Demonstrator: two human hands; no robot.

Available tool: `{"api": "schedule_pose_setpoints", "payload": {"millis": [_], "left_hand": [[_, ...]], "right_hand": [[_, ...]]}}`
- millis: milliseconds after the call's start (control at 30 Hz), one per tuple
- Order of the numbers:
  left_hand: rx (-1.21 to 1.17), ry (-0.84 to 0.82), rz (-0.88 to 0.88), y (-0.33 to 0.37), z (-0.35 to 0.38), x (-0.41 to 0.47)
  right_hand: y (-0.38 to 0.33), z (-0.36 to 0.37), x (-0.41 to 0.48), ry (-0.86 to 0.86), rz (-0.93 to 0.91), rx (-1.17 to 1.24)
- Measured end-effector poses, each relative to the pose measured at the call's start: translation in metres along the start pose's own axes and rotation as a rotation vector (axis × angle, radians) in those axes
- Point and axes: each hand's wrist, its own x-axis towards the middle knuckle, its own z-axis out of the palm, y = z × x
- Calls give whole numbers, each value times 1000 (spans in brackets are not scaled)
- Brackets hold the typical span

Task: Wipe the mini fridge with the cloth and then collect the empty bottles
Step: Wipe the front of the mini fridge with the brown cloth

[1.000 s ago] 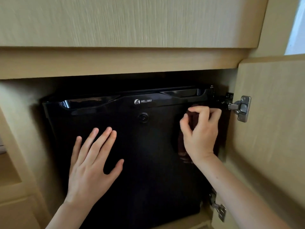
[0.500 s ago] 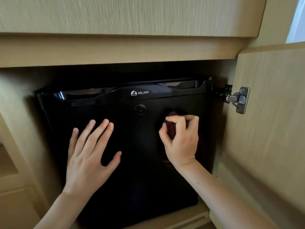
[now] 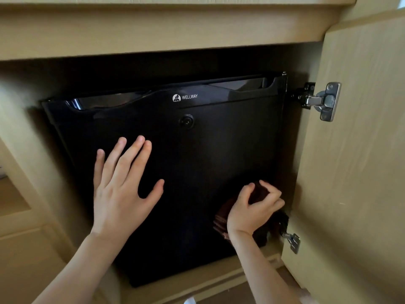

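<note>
A black mini fridge [image 3: 208, 150] with a white WELLWAY logo sits shut inside a light wooden cabinet. My left hand [image 3: 122, 189] lies flat on the left half of its door, fingers spread and straight. My right hand [image 3: 254, 209] grips a dark brown cloth [image 3: 221, 218] and holds it against the lower right part of the fridge door. Part of the cloth bunches between the fingers and part hangs below the wrist. No bottles are in view.
The open cabinet door [image 3: 355, 172] stands close on the right, with a metal hinge [image 3: 322, 100] at the top and another hinge [image 3: 291, 240] near my right hand. A wooden countertop edge [image 3: 153, 29] overhangs the fridge. A wooden base ledge [image 3: 197, 284] runs below it.
My right hand has moved the cloth down the fridge door, from the upper right by the top hinge to the lower right corner. My left hand stays flat on the door.
</note>
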Motion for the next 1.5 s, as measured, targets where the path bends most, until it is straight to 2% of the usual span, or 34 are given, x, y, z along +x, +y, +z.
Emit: {"api": "schedule_pose_setpoints", "payload": {"millis": [133, 200, 267, 333, 500, 600, 700, 800, 867, 933, 1033, 1100, 1200, 1400, 1500], "left_hand": [[0, 3, 3, -2, 1, -1], [-1, 3, 2, -1, 2, -1], [-8, 4, -3, -1, 1, -2], [-9, 11, 0, -1, 1, -2], [2, 41, 40, -4, 3, -2], [-6, 59, 59, -10, 4, -6], [-14, 70, 52, -16, 4, -13], [-28, 66, 38, -20, 1, -18], [-38, 54, 37, -19, -1, -18], [-32, 53, 52, -22, -3, -15], [2, 88, 53, -28, -8, -6], [2, 125, 21, -32, -11, 0], [-19, 143, 8, -34, -11, 0], [-37, 119, -10, -35, -13, -4], [-42, 95, 5, -35, -18, -2]], "right_hand": [[47, -16, -40, 55, 323, -121], [49, -15, -45, 92, 503, -164], [38, -11, -42, 130, 606, -153], [15, 1, -37, 158, 560, -75], [-70, 44, -30, 136, 125, 30], [-75, 50, -34, 119, 12, 19], [-44, 32, -59, 67, 103, -10], [-24, 20, -80, 46, 367, -78], [-37, 24, -79, 76, 504, -78], [-67, 36, -74, 86, 451, -13], [-128, 66, -66, 61, 162, 95], [-157, 82, -61, 40, 40, 111], [-156, 88, -64, 43, -62, 95], [-84, 50, -120, -71, 27, 5], [-91, 52, -122, -58, 156, 26]]}}
